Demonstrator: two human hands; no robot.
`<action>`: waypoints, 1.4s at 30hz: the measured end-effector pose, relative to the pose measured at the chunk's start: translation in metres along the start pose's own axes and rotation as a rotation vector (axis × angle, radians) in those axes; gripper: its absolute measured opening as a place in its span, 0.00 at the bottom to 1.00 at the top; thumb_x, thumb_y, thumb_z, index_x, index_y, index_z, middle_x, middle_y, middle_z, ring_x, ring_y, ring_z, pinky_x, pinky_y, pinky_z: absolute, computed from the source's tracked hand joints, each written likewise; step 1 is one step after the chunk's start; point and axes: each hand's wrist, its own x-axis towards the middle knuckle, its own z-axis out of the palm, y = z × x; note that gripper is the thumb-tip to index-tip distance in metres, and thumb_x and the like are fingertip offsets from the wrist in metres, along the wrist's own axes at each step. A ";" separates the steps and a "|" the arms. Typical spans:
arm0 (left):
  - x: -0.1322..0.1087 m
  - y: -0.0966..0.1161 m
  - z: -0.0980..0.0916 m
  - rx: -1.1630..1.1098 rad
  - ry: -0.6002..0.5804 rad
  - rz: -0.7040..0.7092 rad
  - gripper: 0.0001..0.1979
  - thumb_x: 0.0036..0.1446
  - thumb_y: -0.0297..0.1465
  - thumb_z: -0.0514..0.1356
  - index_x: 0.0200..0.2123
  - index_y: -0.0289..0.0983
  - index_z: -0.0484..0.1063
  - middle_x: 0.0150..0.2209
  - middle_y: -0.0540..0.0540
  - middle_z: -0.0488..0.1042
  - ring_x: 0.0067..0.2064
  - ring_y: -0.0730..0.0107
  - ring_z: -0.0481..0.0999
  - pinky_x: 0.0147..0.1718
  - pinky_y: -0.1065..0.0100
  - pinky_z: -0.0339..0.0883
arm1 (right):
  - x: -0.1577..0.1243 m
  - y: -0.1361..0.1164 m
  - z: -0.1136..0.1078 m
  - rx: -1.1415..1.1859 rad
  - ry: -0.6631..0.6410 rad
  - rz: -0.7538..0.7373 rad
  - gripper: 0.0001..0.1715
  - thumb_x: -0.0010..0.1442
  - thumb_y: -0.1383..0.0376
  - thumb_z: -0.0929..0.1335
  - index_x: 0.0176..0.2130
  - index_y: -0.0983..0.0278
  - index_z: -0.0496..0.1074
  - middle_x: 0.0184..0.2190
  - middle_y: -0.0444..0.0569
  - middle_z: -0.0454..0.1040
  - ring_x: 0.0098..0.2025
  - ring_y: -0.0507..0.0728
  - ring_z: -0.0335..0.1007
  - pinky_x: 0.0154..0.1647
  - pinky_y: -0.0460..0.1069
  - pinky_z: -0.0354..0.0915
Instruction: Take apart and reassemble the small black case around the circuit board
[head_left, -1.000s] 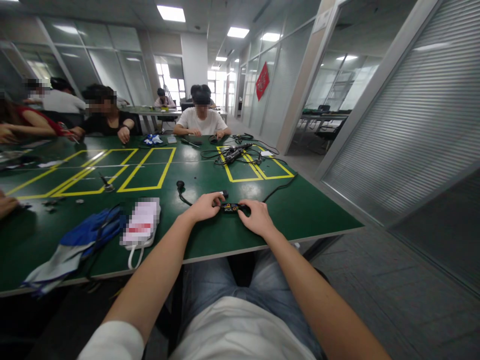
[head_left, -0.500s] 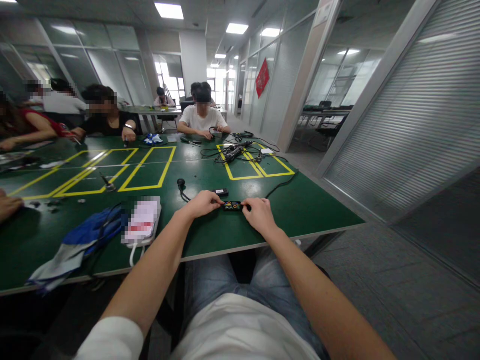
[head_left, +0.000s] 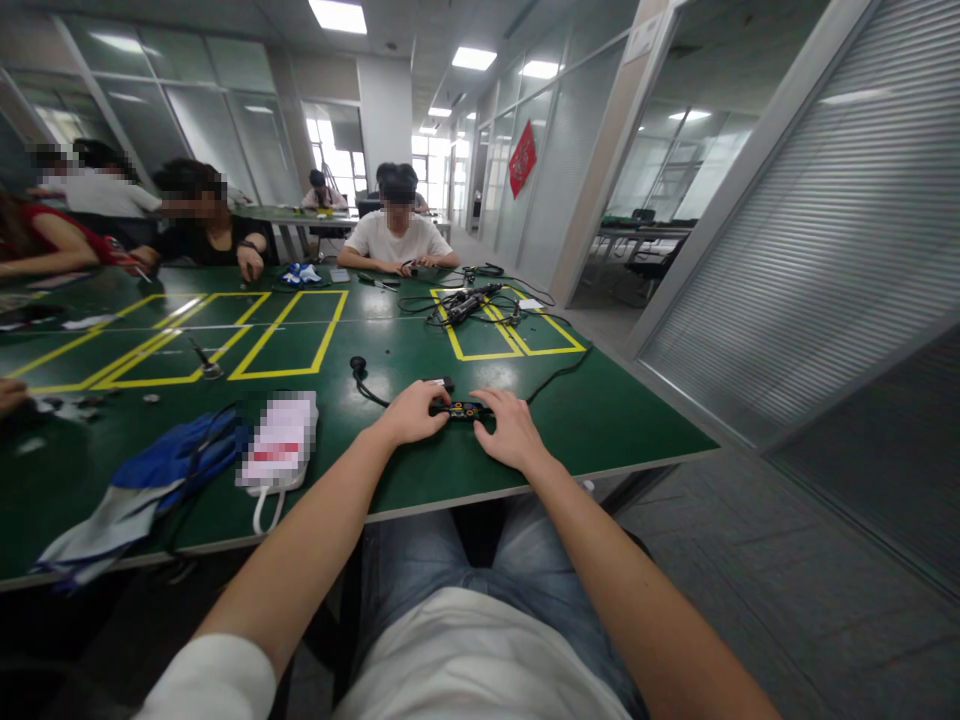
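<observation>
A small black case [head_left: 463,411] with a circuit board and orange parts showing lies on the green table near its front edge. My left hand [head_left: 414,412] is at its left end, thumb and fingers parted around that end. At the right end is my right hand [head_left: 508,428], its fingers spread and curved over the case. A black cover piece with a white label [head_left: 442,383] lies just behind, partly hidden by my left hand. A black cable with a round plug [head_left: 358,366] runs to the left hand's side; another cable [head_left: 559,374] leads off to the right.
Blue and grey gloves [head_left: 161,470] and a white device with a cable [head_left: 277,445] lie on the left. Tangled black cables and tools [head_left: 472,303] lie farther back, within yellow tape. People sit across the table [head_left: 637,430].
Both hands have loosened from a pinch at the case's ends, and their fingers are more spread. My left hand has moved slightly right and covers more of the labelled piece.
</observation>
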 end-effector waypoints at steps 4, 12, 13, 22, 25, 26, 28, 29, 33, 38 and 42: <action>-0.002 0.005 0.001 0.019 0.041 0.092 0.13 0.59 0.31 0.64 0.47 0.40 0.84 0.47 0.41 0.80 0.50 0.53 0.77 0.55 0.53 0.73 | -0.001 0.000 0.000 -0.001 -0.002 -0.026 0.21 0.60 0.68 0.70 0.53 0.61 0.77 0.58 0.55 0.77 0.59 0.67 0.69 0.59 0.61 0.66; -0.003 0.008 0.002 0.031 0.026 0.162 0.13 0.62 0.30 0.61 0.44 0.42 0.86 0.45 0.43 0.79 0.47 0.56 0.75 0.53 0.53 0.72 | -0.001 -0.001 0.001 -0.006 -0.017 -0.068 0.16 0.60 0.68 0.71 0.48 0.59 0.80 0.58 0.55 0.77 0.59 0.67 0.69 0.57 0.62 0.67; -0.003 0.007 0.003 0.027 0.029 0.160 0.12 0.62 0.29 0.61 0.43 0.42 0.86 0.44 0.43 0.80 0.47 0.56 0.75 0.53 0.54 0.72 | -0.001 -0.001 0.001 -0.007 -0.015 -0.070 0.16 0.61 0.68 0.70 0.48 0.59 0.80 0.57 0.55 0.77 0.59 0.67 0.69 0.57 0.62 0.67; 0.002 0.007 0.008 -0.052 0.014 0.105 0.09 0.60 0.27 0.61 0.39 0.40 0.81 0.42 0.44 0.80 0.48 0.56 0.78 0.56 0.54 0.71 | 0.000 -0.003 0.000 0.014 -0.052 -0.043 0.17 0.62 0.67 0.70 0.51 0.59 0.79 0.56 0.54 0.78 0.58 0.67 0.69 0.58 0.62 0.64; 0.001 0.010 0.007 -0.010 0.027 0.049 0.09 0.62 0.29 0.61 0.44 0.40 0.78 0.45 0.42 0.78 0.49 0.56 0.78 0.54 0.55 0.73 | 0.001 -0.002 0.001 0.007 -0.074 -0.004 0.29 0.63 0.65 0.72 0.62 0.59 0.73 0.57 0.56 0.78 0.57 0.68 0.70 0.59 0.63 0.62; 0.000 0.010 0.007 0.018 0.035 0.013 0.09 0.63 0.31 0.62 0.46 0.40 0.77 0.46 0.41 0.77 0.49 0.56 0.78 0.53 0.55 0.73 | 0.001 -0.002 0.002 0.004 -0.080 0.013 0.32 0.63 0.64 0.72 0.65 0.59 0.70 0.58 0.57 0.78 0.57 0.68 0.70 0.59 0.63 0.62; -0.001 0.011 0.006 0.088 0.034 -0.073 0.12 0.64 0.35 0.62 0.49 0.39 0.74 0.47 0.40 0.77 0.49 0.54 0.78 0.50 0.55 0.74 | 0.003 -0.001 0.004 -0.006 -0.091 0.042 0.35 0.65 0.63 0.73 0.68 0.59 0.67 0.58 0.57 0.78 0.58 0.68 0.70 0.59 0.63 0.62; -0.002 0.011 0.005 0.123 0.025 -0.107 0.13 0.65 0.37 0.62 0.50 0.39 0.74 0.46 0.40 0.78 0.48 0.53 0.78 0.49 0.55 0.74 | 0.003 0.000 0.005 -0.009 -0.095 0.054 0.35 0.65 0.63 0.73 0.68 0.59 0.67 0.58 0.57 0.78 0.58 0.68 0.70 0.58 0.62 0.62; -0.002 0.009 0.005 0.181 -0.026 -0.088 0.12 0.69 0.36 0.58 0.52 0.40 0.74 0.43 0.40 0.81 0.50 0.51 0.79 0.49 0.56 0.72 | 0.005 0.003 0.006 0.035 -0.106 0.104 0.37 0.66 0.64 0.73 0.71 0.55 0.65 0.55 0.53 0.80 0.57 0.65 0.72 0.58 0.61 0.61; -0.002 0.010 0.007 0.140 -0.042 0.003 0.16 0.74 0.35 0.51 0.56 0.44 0.76 0.51 0.42 0.78 0.51 0.56 0.78 0.50 0.59 0.73 | 0.005 0.007 0.007 0.075 -0.094 0.138 0.43 0.66 0.64 0.73 0.74 0.50 0.60 0.55 0.51 0.81 0.57 0.66 0.73 0.58 0.62 0.61; -0.002 0.015 0.003 0.129 0.058 0.012 0.19 0.76 0.36 0.49 0.58 0.45 0.77 0.46 0.42 0.75 0.50 0.58 0.77 0.51 0.61 0.72 | 0.005 0.007 0.009 0.069 -0.085 0.141 0.46 0.65 0.64 0.74 0.75 0.48 0.57 0.56 0.51 0.81 0.56 0.66 0.74 0.59 0.62 0.60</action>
